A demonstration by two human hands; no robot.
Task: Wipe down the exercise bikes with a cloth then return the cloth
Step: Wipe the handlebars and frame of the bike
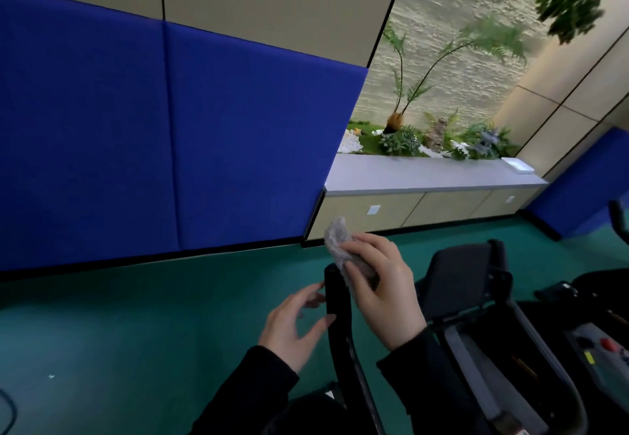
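Note:
A crumpled grey cloth point(337, 238) is gripped in my right hand point(381, 288), which holds it against the top of a black handlebar point(338, 301) of the exercise bike point(476, 325). My left hand point(297, 325) hovers just left of the same bar, fingers spread and relaxed, a fingertip close to or touching the bar. The bike's dark console panel point(459, 278) stands to the right of my hands. Both my sleeves are dark.
Green carpet point(136, 325) covers the floor. A blue padded wall point(170, 135) runs along the left. A low cabinet with a grey top point(425, 175) and plants point(442, 138) stands behind. Part of another machine point(619, 220) shows at the right edge.

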